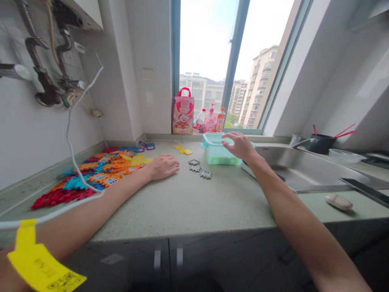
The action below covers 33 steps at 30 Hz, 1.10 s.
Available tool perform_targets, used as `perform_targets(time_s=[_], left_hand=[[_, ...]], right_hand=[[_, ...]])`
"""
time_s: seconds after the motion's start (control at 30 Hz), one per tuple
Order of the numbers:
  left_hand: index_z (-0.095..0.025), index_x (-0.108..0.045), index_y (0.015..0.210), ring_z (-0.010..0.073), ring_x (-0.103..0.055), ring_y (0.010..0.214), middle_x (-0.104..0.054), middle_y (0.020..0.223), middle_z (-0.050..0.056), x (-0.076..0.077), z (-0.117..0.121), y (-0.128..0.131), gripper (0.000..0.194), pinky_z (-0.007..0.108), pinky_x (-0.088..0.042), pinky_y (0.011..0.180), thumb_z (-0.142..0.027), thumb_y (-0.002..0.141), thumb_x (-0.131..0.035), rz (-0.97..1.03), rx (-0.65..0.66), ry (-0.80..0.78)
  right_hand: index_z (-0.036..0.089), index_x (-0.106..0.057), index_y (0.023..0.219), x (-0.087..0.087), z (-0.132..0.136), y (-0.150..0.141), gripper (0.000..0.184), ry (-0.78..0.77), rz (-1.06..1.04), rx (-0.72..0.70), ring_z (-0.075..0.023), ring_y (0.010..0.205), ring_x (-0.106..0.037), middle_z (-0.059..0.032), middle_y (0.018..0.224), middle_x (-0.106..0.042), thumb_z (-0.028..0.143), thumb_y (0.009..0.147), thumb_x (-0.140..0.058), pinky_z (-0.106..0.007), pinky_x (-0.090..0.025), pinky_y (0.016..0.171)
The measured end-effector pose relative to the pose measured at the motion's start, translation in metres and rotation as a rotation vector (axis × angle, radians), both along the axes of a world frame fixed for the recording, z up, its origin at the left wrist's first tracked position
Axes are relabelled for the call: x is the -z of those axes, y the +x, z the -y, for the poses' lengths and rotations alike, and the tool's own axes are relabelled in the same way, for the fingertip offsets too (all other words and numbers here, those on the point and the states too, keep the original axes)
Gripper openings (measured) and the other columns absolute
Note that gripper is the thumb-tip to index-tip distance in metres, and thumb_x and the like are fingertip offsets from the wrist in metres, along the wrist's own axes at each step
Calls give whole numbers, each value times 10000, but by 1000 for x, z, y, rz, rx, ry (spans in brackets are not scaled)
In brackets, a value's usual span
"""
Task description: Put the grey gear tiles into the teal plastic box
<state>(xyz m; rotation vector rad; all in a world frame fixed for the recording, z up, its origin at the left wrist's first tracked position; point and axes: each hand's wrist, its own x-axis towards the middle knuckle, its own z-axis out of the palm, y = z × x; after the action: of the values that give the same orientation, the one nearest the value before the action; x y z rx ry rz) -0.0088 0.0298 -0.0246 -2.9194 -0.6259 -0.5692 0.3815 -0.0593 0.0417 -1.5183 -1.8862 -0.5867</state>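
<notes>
My left hand (164, 166) lies palm down on the pale green counter (194, 202), fingers stretched toward three grey interlocking tiles (200, 168). It holds nothing that I can see. My right hand (240, 146) hovers over the right side of a clear green plastic box (217, 150), fingers spread and slightly curled, nothing in them. A heap of coloured interlocking tiles (97, 172) in orange, blue, red and yellow spreads over the counter to the left of my left hand. A few yellow tiles (184, 150) lie behind the grey ones.
A steel sink (298, 166) with a tap sits right of the box. A pink bag (183, 111) and bottles (211, 119) stand on the window sill. A white cable (71, 154) with a yellow tag (39, 263) hangs at left. A pale stone-like object (338, 201) lies at right.
</notes>
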Motion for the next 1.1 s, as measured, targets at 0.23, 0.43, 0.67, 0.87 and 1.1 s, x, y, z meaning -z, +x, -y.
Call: perform_targets(time_s=[0.23,0.43,0.67,0.87,1.1], left_hand=[[-240,-751,1258,290,-683,1217,-765,1261,112,-2,2,6,362,448,-480,1115,-456,1051,-545,2,-6,54],[-258,-673,1410,301,-651,1298,-716,1398,101,-3,-1,39,452,455,-460,1137,-536,1070,-564,-86,7,88],[-290,-725,1357,274,-635,1343,-681,1449,93,4,-12,65,451,408,-473,1155,-594,1063,-568,-64,-22,26],[-262,-792,1190,255,-687,1204,-762,1272,85,6,-13,63,274,403,-492,1118,-403,1085,-581,12,205,86],[-220,-719,1144,307,-683,1155,-751,1181,107,8,-10,61,406,446,-510,1062,-580,956,-712,129,109,100]], right_hand=[[259,-805,1036,-2,13,-57,254,-339,-14,-170,-207,764,-717,-40,976,-819,457,954,-670,-315,-499,765],[229,-823,1015,8,19,-76,640,-808,90,-68,-254,798,-714,-81,912,-800,749,644,-871,-322,-491,664],[211,-740,674,7,22,-78,352,-900,190,-115,-185,624,-598,-3,627,-652,538,784,-813,-319,-417,612],[227,-821,952,10,14,-70,318,-655,115,-51,-233,827,-700,-50,899,-796,515,824,-777,-307,-471,702],[237,-792,1072,26,6,-87,392,-544,49,3,-251,998,-745,-53,1088,-823,583,903,-718,-297,-488,805]])
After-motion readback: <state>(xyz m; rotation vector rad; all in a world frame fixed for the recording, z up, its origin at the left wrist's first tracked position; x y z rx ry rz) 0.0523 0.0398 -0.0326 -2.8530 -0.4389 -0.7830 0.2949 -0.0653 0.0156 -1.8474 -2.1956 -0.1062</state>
